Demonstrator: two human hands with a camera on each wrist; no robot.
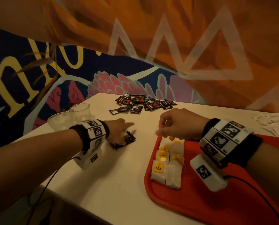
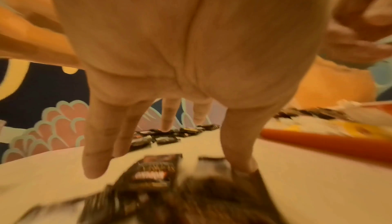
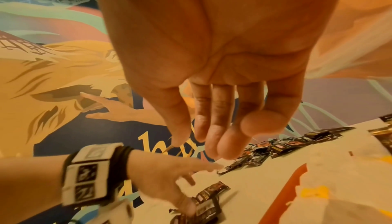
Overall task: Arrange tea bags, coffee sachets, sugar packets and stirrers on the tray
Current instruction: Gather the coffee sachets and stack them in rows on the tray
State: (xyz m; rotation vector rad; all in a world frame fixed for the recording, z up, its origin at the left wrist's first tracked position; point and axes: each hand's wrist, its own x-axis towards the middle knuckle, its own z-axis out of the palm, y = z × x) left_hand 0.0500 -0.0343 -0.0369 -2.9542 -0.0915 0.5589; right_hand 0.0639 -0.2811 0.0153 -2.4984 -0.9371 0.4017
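Observation:
A red tray (image 1: 200, 200) lies at the table's front right, with several white tea bags (image 1: 169, 166) with yellow tags lined up along its left side. My right hand (image 1: 159, 133) hovers over the far end of that row. Its fingers hang loosely curled, and the right wrist view shows nothing between them (image 3: 191, 138). My left hand (image 1: 119, 132) lies spread on a few dark coffee sachets (image 1: 127, 138) left of the tray, its straight fingers pressing them onto the table (image 2: 157, 174). No stirrers are visible.
A loose pile of dark coffee sachets (image 1: 143, 103) lies at the table's far side. White sugar packets (image 1: 271, 124) are scattered at the far right beyond the tray. Two clear glasses (image 1: 80, 111) stand near the left edge, close to my left wrist. A painted wall rises behind.

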